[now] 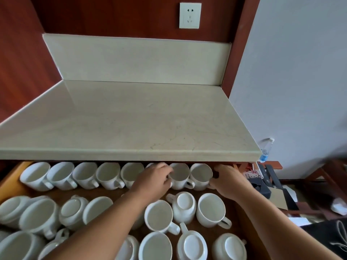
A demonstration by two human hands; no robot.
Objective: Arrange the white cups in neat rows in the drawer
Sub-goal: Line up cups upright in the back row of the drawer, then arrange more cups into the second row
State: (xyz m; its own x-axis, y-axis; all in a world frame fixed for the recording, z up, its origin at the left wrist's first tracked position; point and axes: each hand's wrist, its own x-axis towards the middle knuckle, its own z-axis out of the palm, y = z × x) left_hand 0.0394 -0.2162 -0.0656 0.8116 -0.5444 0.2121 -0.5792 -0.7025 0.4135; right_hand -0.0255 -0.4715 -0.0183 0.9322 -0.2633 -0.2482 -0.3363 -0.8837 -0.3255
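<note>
Drawer (11, 182): pulled open under the pale stone worktop (120, 121), its wooden floor crowded with white cups.
Back row (62, 175): cups stand upright side by side beneath the worktop edge, handles toward the camera.
Front cups (158, 215): loosely scattered, some upright, some upside down.
Left hand (154, 180): fingers curled around a back-row cup (180, 175), touching its rim.
Right hand (228, 182): curled against the outer side of the last cup (201, 175) in that row; whether it truly grips, I cannot tell.

Countertop (131, 154) low over packed cups (109, 175)
</note>
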